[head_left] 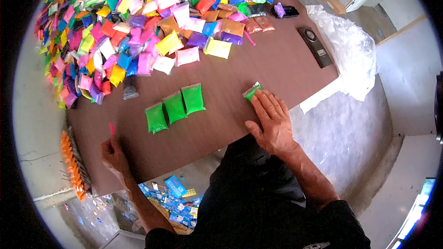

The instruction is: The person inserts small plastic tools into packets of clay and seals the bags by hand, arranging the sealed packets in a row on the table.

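Observation:
My right hand [272,122] lies flat, fingers stretched out, over a small clear bag of bright green material [252,91]; only the bag's top end shows past the fingertips. Near the table's left front edge, my left hand [114,157] is closed, and a short pink stick [112,129] pokes up from its fingers. Between the hands, three green bags lie in a slanting row: a left one [156,117], a middle one [174,108] and a right one [193,98]. A second bag seems to lie under the left one.
A big heap of coloured bags [152,23] covers the back left of the brown table [221,110]. A pink stick [249,38] lies by it. Rightward are a dark flat device [315,47], a black item [290,12] and clear plastic sheeting [348,48]. Blue packets [175,186] lie below the table.

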`<state>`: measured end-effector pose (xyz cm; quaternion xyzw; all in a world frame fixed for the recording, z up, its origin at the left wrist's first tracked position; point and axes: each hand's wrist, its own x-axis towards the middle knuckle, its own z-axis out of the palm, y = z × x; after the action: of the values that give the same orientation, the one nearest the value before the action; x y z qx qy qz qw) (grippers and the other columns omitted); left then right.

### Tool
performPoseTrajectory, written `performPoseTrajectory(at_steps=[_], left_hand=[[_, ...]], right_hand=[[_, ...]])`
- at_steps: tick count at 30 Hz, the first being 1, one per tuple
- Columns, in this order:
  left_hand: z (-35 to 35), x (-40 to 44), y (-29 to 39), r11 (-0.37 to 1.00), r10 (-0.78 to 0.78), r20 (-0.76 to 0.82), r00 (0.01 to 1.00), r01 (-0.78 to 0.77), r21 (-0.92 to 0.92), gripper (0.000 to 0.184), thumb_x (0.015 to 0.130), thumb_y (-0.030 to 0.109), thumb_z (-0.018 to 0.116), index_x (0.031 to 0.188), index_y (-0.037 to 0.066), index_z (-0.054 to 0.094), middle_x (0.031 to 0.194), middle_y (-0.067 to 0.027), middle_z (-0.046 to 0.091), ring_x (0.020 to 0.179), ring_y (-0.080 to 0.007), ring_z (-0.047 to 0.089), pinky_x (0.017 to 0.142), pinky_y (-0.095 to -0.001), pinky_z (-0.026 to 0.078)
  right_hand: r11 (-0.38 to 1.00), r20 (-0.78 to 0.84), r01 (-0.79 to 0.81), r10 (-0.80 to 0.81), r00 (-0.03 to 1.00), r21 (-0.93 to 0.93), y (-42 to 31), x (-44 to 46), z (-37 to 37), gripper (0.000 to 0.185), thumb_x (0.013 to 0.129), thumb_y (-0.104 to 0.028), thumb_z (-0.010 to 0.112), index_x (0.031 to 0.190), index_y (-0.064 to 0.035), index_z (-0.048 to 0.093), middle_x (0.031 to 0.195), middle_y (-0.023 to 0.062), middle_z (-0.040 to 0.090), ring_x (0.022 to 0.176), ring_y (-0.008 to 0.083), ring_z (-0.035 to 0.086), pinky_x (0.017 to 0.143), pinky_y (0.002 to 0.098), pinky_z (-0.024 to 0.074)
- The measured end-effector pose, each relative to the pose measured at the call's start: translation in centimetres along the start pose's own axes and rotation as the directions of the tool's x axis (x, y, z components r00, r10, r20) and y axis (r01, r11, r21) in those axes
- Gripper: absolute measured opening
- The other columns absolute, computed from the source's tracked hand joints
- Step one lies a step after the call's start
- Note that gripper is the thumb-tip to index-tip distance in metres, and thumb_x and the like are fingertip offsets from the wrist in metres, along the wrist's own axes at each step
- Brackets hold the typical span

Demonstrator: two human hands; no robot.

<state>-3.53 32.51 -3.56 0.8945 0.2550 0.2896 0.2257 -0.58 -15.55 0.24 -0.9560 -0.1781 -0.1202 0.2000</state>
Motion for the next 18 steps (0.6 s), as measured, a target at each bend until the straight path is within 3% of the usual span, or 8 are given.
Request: performPoseTrajectory(at_steps=[7,9,18], left_hand=[[-0.3,-0.1,0.4,0.998,0.064,-0.006,0.998,-0.064,-0.001,0.023,0.097,0.022,0.067,0.089,0.000,0.068,0.076,-0.0085,0.067,0.068,-0.0132,0.057,0.062,-0.0331,0.048],[-0.3,-0.2,0.9,1.000,0.031,0.002,1.000,-0.031,-0.003,0.023,0.097,0.022,0.066,0.089,0.000,0.068,0.075,-0.0077,0.066,0.068,-0.0120,0.056,0.062,-0.0322,0.048],[-0.5,-0.5,1.9,0.999,-0.031,0.036,0.999,0.030,0.020,0.025,0.098,0.023,0.066,0.093,0.000,0.068,0.075,-0.0081,0.066,0.068,-0.0143,0.056,0.063,-0.0330,0.048]], right_hand=[[0.989,-0.044,-0.061,0.068,0.997,0.133,-0.3,0.1,-0.4,0.063,0.087,-0.026,0.074,0.140,0.0016,0.053,0.148,0.0226,0.049,0.136,0.0392,0.048,0.112,0.0524,0.0360],[0.953,-0.017,-0.212,0.220,0.975,0.215,-1.5,-0.3,-1.0,0.066,0.087,-0.027,0.075,0.142,0.0004,0.050,0.150,0.0228,0.045,0.138,0.0394,0.046,0.114,0.0524,0.0345],[1.000,0.058,-0.021,0.022,0.998,-0.018,1.0,-1.5,-0.3,0.072,0.088,-0.036,0.074,0.145,-0.0019,0.048,0.155,0.0189,0.042,0.144,0.0359,0.040,0.116,0.0540,0.0324]])
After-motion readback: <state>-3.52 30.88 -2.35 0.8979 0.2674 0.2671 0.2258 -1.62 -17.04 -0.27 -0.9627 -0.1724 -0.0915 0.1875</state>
